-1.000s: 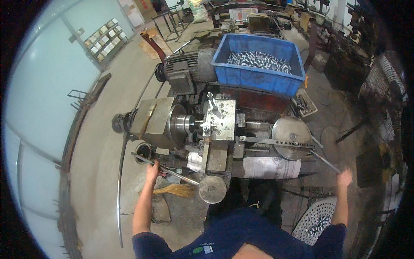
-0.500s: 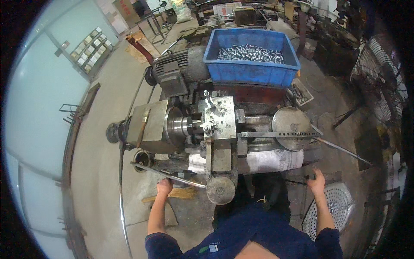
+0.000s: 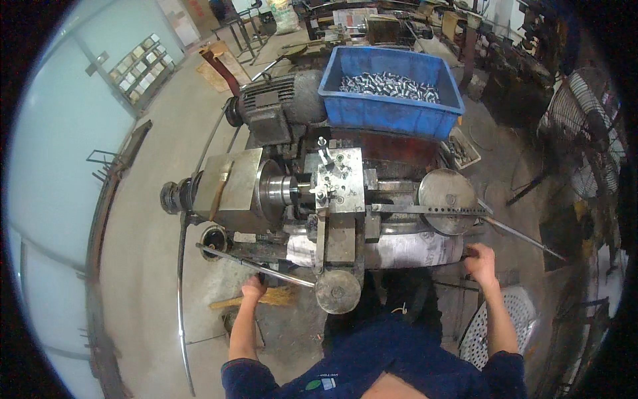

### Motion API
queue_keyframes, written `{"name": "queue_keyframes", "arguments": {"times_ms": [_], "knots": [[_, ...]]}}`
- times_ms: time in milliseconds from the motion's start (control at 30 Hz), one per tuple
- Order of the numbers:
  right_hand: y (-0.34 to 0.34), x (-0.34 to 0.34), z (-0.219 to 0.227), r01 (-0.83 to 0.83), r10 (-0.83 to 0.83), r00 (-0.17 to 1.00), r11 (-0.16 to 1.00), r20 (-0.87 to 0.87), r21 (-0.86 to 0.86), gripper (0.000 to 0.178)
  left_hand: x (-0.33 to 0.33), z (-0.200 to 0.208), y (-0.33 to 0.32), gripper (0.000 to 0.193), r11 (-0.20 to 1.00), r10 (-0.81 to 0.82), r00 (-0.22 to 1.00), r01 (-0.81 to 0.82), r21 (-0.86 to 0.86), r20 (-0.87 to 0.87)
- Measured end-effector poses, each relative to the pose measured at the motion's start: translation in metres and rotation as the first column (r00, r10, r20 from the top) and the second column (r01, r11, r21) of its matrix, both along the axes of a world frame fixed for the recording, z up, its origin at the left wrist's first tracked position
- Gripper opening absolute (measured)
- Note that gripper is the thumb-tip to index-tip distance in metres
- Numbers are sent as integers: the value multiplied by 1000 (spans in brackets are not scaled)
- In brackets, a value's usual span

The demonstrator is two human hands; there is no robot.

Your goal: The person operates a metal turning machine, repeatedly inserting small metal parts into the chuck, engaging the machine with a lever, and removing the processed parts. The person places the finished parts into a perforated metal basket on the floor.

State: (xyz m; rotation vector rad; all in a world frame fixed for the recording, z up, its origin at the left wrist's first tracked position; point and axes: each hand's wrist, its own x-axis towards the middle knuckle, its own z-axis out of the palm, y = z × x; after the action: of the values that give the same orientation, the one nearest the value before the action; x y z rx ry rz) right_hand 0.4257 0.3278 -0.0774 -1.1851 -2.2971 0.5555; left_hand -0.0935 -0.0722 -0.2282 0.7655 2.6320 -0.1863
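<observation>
My left hand (image 3: 253, 287) is closed below the slanting metal lever (image 3: 256, 265), beside something dark; what it grips is hidden. My right hand (image 3: 481, 263) is at the front right end of the small lathe's bed, fingers curled at a dark part I cannot make out. Between my hands is the lathe, with a round steel chuck (image 3: 277, 191) at left and a square tool block (image 3: 341, 178) in the middle. Two round discs sit on it, one at front (image 3: 337, 291) and one at right (image 3: 447, 201). A printed sheet (image 3: 419, 251) covers the front of the bed.
A blue bin (image 3: 392, 114) of small metal pieces stands behind the lathe, next to a motor (image 3: 282, 103). A straw brush (image 3: 276, 296) lies below my left hand. At right are a perforated seat (image 3: 495, 326), a long rod (image 3: 525, 239) and a fan (image 3: 581, 133).
My right hand has moved slightly up and left, onto the bed's front end. My left hand has hardly moved. The whole view has shifted a little.
</observation>
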Motion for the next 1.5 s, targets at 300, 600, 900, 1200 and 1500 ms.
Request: {"name": "queue_keyframes", "arguments": {"times_ms": [300,600,900,1200,1500], "knots": [[-2,-220,105,-585,620,770,780,-150,224,35,-23,52,-60,39,791,183,922,-344,506,341],[-70,-403,103,-761,692,636,638,342,122,21,-9,190,-211,43,681,671,731,-544,490,-121],[-60,-387,123,-738,630,629,669,456,94,23,80,183,-108,41,772,599,724,-407,488,-343],[9,-316,160,-526,596,763,797,-249,296,60,78,202,-90,50,926,348,797,-212,312,-493],[4,-169,108,-565,542,816,821,-204,-80,41,98,233,44,35,771,-257,908,400,496,-332]]}}
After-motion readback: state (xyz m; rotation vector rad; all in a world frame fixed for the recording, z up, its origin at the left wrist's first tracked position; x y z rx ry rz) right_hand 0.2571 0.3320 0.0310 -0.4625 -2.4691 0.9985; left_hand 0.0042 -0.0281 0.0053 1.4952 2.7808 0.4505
